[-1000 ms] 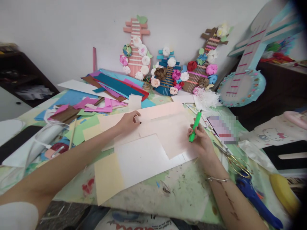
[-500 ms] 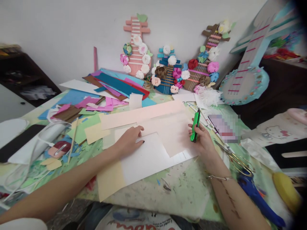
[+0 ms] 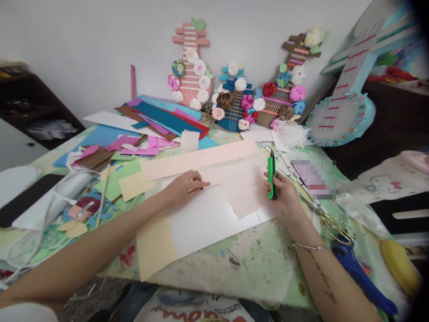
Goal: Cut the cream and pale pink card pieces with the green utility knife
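Grips green utility knife point(image 3: 271, 176) in right hand point(image 3: 283, 192), clamped round the handle, dark tip upward, by the right edge of pale pink sheet point(image 3: 241, 188). Reaches with left hand point(image 3: 186, 188) over pale pink sheet and white sheet point(image 3: 201, 219), fingers apart and loosely bent, forefinger point(image 3: 203, 184) extended rightward. Cannot tell whether pressing down. Finds pale pink sheet overlapping white sheet, alongside peach strip point(image 3: 201, 161), on paint-marked table point(image 3: 254, 259). Notes yellow sheet point(image 3: 153, 250) at the near left end of white sheet. Records gold scissors point(image 3: 323, 217) right of right hand, near blue-handled tool point(image 3: 363, 277). Observes pink instrument shape point(image 3: 189, 80), blue instrument shape point(image 3: 231, 120) and brown instrument shape point(image 3: 273, 114), all flower-trimmed, behind heaped coloured paper point(image 3: 167, 117).
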`<state>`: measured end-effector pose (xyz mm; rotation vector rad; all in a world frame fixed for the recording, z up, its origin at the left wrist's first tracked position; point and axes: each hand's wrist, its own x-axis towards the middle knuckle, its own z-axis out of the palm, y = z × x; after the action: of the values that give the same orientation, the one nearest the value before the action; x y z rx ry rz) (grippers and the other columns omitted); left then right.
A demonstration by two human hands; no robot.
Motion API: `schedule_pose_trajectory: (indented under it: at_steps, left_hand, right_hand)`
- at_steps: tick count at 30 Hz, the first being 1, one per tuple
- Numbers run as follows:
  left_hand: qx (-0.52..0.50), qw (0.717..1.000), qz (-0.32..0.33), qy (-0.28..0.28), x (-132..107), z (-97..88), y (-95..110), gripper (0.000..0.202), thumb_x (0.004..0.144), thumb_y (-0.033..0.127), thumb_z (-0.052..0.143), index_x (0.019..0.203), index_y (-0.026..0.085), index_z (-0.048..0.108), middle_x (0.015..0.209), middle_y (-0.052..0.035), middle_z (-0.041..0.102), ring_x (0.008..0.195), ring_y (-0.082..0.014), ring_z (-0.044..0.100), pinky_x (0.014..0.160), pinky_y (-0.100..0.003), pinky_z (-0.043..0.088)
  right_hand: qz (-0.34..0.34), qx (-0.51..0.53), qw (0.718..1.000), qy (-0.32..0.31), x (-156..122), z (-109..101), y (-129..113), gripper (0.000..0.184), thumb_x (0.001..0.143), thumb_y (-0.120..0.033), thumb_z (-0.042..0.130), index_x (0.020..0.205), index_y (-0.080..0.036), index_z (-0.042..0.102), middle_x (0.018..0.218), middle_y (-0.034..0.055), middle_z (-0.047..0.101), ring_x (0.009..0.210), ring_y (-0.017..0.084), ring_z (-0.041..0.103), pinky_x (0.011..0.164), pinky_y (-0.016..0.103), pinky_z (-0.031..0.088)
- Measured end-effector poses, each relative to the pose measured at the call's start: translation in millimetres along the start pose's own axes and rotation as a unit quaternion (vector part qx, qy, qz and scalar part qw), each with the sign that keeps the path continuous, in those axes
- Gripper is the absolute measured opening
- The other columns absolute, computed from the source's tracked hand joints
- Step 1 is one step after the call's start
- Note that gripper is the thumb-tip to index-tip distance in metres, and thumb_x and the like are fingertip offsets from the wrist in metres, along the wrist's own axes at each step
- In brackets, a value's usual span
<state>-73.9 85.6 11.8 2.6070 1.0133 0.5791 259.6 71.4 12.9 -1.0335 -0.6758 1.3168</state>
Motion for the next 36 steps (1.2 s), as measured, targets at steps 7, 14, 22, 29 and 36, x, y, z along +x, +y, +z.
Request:
schedule_pose_trajectory:
  at_steps: [7,14,22,29,36]
  left_hand:
    - [0.01,0.994,0.103,-0.041,30,3.4,-24,0.04,0.093,0.017,0.048,0.121,0.042,0.062,0.139,-0.0026,0.049,0.134,-0.0282,0.032,0.109,-0.05,0.026]
    - [0.013,0.995,0.09,-0.041,21,20.9,-38,0.039,0.098,0.023,0.038,0.129,0.038,0.057,0.143,-0.0034,0.048,0.136,-0.0282,0.029,0.108,-0.052,0.026]
    - [-0.013,0.997,0.074,0.002,20,22.8,-42,0.037,0.096,0.02,0.04,0.127,0.03,0.059,0.138,-0.0059,0.052,0.133,-0.0264,0.034,0.108,-0.048,0.031]
    - [-0.028,0.997,0.064,0.024,19,26.8,-43,0.036,0.096,0.02,0.04,0.124,0.029,0.061,0.134,-0.0067,0.056,0.132,-0.0268,0.037,0.107,-0.05,0.032]
    - [-0.05,0.995,0.07,0.049,21,30.5,-46,0.034,0.098,0.022,0.038,0.122,0.027,0.062,0.128,-0.0059,0.061,0.126,-0.0241,0.043,0.105,-0.048,0.036]
  right_hand:
    - [-0.012,-0.023,1.0,0.009,0,0,2,0.031,0.072,-0.043,0.073,0.087,-0.02,0.058,0.054,-0.0042,0.057,0.035,0.004,0.04,0.032,0.014,0.032]
    - [-0.03,-0.082,0.996,0.012,-4,5,4,0.04,0.075,-0.055,0.067,0.088,-0.018,0.06,0.044,-0.0033,0.056,0.027,0.005,0.038,0.029,0.016,0.028]
    - [-0.094,-0.259,0.959,-0.063,-5,3,-1,0.043,0.068,-0.046,0.076,0.099,-0.024,0.055,0.056,-0.0067,0.061,0.027,0.008,0.043,0.027,0.019,0.029]
    - [-0.233,-0.578,0.752,-0.214,20,-10,-32,0.023,0.07,-0.033,0.074,0.092,-0.026,0.074,0.085,0.0035,0.064,0.068,0.018,0.06,0.059,0.029,0.049]
    - [-0.209,-0.653,0.661,-0.304,47,-2,-40,0.027,0.078,-0.023,0.063,0.104,-0.027,0.072,0.097,0.0066,0.065,0.086,0.023,0.061,0.081,0.037,0.047]
